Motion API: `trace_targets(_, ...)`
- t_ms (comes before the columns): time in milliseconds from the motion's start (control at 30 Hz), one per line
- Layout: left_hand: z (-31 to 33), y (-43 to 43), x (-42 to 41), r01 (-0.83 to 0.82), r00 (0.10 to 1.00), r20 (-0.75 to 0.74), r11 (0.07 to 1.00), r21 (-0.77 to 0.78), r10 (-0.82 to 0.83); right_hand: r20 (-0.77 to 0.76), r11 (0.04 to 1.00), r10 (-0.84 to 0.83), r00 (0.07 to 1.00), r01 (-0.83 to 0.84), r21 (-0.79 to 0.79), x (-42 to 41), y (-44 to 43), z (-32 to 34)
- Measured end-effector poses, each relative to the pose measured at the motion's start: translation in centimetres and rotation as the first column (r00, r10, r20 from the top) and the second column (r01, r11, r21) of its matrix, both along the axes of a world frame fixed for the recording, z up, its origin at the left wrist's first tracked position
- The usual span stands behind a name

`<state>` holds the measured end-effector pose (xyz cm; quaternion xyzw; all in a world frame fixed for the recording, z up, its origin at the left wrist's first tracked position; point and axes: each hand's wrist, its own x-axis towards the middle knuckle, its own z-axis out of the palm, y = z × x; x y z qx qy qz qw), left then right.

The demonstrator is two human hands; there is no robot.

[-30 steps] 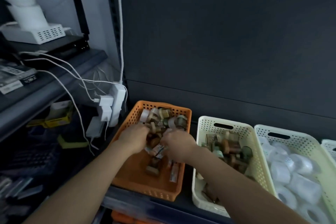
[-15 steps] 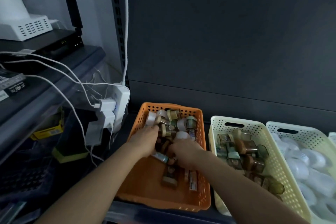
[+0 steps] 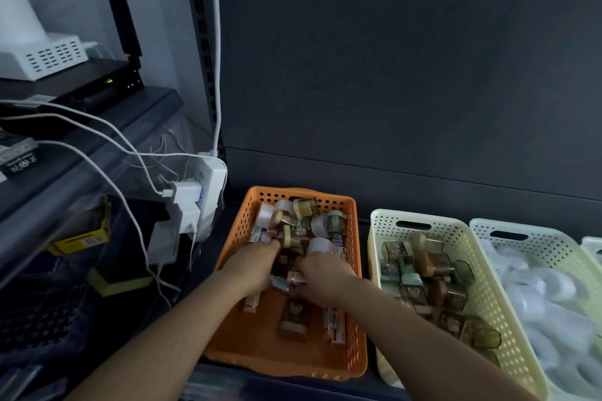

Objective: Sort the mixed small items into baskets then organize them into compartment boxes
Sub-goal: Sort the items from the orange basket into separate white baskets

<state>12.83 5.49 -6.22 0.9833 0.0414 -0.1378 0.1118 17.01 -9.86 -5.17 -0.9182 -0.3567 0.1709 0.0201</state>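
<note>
An orange basket (image 3: 241,231) on the dark shelf holds mixed small items: white tape rolls (image 3: 321,245), green and brown little boxes (image 3: 293,324) and thin tubes. Both my hands are inside it, palms down. My left hand (image 3: 252,265) has its fingers dug into the pile at the basket's middle; what it holds, if anything, is hidden. My right hand (image 3: 324,273) lies just to its right, fingertips pinching a small brown item (image 3: 294,277). To the right stands a cream basket (image 3: 374,238) with brown and green boxes.
A pale basket (image 3: 553,239) of white rolls stands further right. Left of the orange basket a white power strip (image 3: 213,185) with plugs and cables hangs by the shelf post. Dark shelving with devices and boxes is at the left.
Both hands stayed in the orange basket and shifted slightly toward me among the items. My view swung left, so the baskets now sit further right.
</note>
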Motion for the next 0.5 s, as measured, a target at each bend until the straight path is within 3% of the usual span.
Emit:
trace_targets(167, 0.3, -0.1, -0.7, -0.120, 0.992, -0.052, 0.989, -0.089, 0.115, 0.100, 0.998, -0.065, 0.993, 0.066, -0.007, -0.6, 0.6, -0.6)
trace_targets(500, 0.2, -1.4, -2.3, -0.351, 0.927, -0.205, 0.917, -0.189, 0.313, 0.116, 0.999, -0.033, 0.993, 0.033, 0.003, -1.3, 0.4, -0.2)
